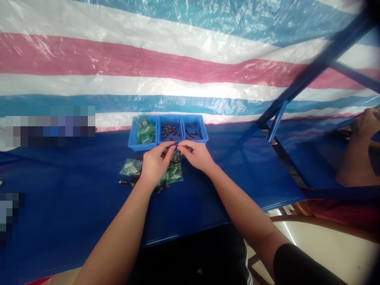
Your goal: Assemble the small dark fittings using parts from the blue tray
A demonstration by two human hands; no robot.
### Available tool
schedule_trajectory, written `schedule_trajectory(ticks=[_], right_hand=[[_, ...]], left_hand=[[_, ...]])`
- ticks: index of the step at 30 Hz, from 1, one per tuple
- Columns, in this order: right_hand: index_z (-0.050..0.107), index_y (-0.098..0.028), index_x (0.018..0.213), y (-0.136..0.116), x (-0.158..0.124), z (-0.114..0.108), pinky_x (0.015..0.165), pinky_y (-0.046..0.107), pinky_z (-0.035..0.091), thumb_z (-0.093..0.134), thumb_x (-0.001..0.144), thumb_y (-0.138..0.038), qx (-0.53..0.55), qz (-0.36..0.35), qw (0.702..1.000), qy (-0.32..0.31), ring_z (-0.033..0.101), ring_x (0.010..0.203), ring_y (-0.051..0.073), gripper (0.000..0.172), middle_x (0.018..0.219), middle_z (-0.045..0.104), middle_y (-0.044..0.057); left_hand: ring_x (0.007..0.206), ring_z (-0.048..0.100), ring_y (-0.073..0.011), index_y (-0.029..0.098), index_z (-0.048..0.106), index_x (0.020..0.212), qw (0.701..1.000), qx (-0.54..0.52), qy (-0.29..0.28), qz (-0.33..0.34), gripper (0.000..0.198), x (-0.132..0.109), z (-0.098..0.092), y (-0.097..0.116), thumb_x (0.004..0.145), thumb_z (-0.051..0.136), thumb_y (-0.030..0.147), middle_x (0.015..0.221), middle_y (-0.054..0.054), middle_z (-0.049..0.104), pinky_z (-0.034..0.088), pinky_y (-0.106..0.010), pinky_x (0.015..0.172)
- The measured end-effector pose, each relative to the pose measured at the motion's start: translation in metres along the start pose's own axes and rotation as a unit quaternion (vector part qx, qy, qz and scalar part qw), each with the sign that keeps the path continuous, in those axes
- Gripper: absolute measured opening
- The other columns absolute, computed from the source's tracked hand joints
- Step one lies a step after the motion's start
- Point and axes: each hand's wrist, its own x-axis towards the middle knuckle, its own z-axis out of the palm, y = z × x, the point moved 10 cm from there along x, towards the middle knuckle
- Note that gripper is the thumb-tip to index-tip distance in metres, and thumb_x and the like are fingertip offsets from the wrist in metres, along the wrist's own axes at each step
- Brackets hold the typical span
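My left hand (154, 163) and my right hand (196, 153) meet just in front of the blue bins, both with thumb and fingers pinched. Something small and dark shows between the fingertips, too small to name. Beneath and beside my hands lie small clear bags (131, 167) of pale pieces and a greenish bag (174, 173). A loose metal piece like a bolt (122, 183) rests left of the pile. Part of the pile is hidden by my left hand.
Three blue bins stand side by side: the left bin (141, 147) holds greenish bags, the middle bin (170, 116) round-headed dark fasteners, the right bin (205, 132) dark screws. A blue metal frame (297, 89) rises at right. Another person's arm (356, 158) is far right.
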Motion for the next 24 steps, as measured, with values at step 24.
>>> schedule_trajectory(ticks=[24], right_hand=[[0.071,-0.02,0.111,0.01,-0.001,0.009,0.062,0.024,0.054,0.056,0.095,-0.048,0.174,0.066,0.982,0.025,0.065,0.068,0.013,0.036,0.083,0.072,0.003]], left_hand=[[0.063,0.058,-0.0131,0.018,0.076,0.097,0.996,-0.087,0.01,-0.017,0.028,-0.001,-0.001,-0.003,0.09,0.064,0.043,0.072,-0.002,0.068,0.047,-0.025,0.063]])
